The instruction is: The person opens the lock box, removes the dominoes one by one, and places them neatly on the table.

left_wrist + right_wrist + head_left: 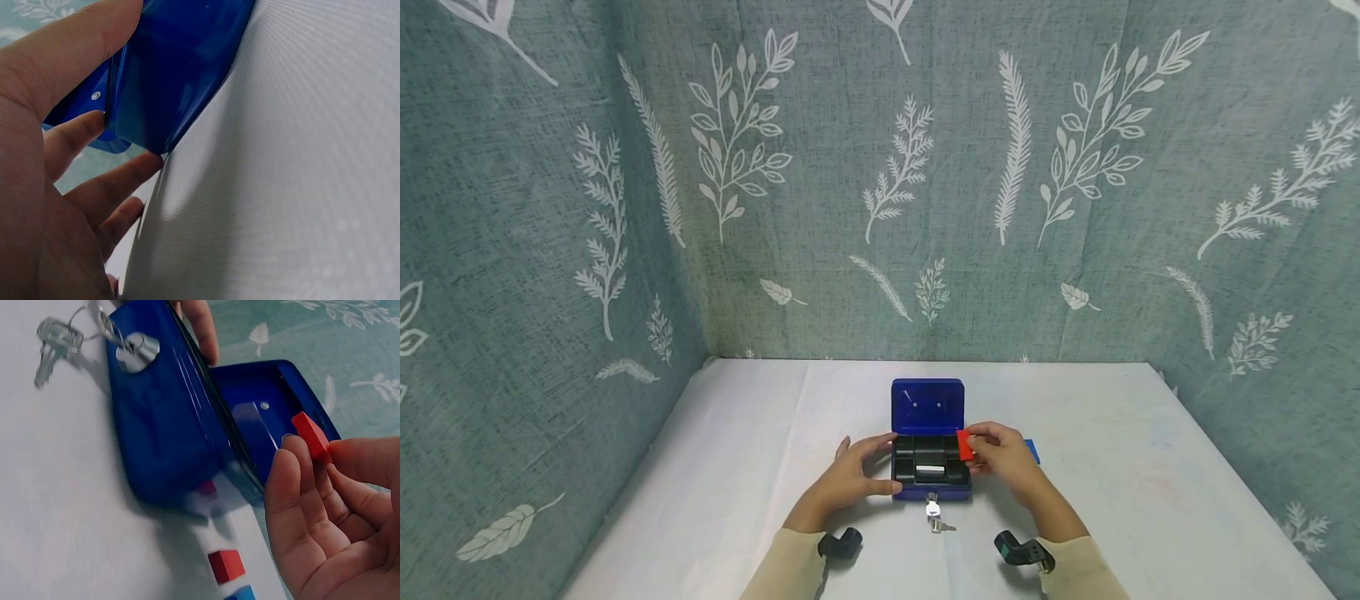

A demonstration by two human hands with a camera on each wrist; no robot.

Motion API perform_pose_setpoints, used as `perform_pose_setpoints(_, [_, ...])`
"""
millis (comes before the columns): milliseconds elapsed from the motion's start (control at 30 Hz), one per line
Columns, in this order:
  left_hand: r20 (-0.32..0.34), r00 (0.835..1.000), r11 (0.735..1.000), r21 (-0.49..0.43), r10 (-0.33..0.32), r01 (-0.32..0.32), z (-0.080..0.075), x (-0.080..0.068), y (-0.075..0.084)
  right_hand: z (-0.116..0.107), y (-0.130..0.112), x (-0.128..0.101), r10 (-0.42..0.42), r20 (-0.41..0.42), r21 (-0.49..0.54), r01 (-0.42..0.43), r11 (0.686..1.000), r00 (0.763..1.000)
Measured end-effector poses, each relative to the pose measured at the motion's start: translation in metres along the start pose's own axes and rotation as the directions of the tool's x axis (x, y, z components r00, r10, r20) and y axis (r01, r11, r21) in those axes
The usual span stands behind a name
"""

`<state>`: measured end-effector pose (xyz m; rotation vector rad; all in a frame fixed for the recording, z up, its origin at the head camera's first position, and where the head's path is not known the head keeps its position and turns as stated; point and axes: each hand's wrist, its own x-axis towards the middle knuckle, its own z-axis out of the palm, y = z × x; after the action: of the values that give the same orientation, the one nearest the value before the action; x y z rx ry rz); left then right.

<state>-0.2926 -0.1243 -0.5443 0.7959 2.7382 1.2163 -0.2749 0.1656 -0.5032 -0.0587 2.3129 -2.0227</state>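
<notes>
The left hand [850, 477] lay with straight fingers pressed against the left side of the blue cash box [929, 479], which stood open on the white table [1150, 500] with its lid [927, 406] upright. The right hand [1003, 458] reached in from the box's right side and pinched a red block [964, 445] between thumb and fingertips, just above the right edge of the black coin tray [929, 461].

The right wrist view showed what the head view could not: the block [311, 435] held at one end by the fingertips [289, 464], a key in the front lock [139, 349] with a second key [55, 345] on its ring, and another red block [225, 565] lying on the table beside the box. The left wrist view showed only the fingers [75, 134] flat against the box's blue wall [175, 69]
</notes>
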Motion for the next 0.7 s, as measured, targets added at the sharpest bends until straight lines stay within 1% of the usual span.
perform_pose_setpoints(100, [0.0, 1.0, 1.0, 0.01, -0.001, 0.001, 0.0, 0.001, 0.0, -0.006, -0.001, 0.0, 0.007, -0.009, -0.009, -0.007, 1.0, 1.0])
perform_pose_setpoints(400, [-0.009, 1.0, 1.0, 0.007, 0.015, -0.015, -0.001, 0.0, 0.001, -0.018, 0.001, -0.004, 0.011, -0.01, 0.02, -0.011, 1.0, 1.0])
perform_pose_setpoints(700, [-0.006, 1.0, 1.0, 0.004, 0.017, -0.017, -0.001, -0.001, 0.002, -0.028, 0.005, -0.005, 0.016, -0.034, -0.017, -0.017, 1.0, 0.999])
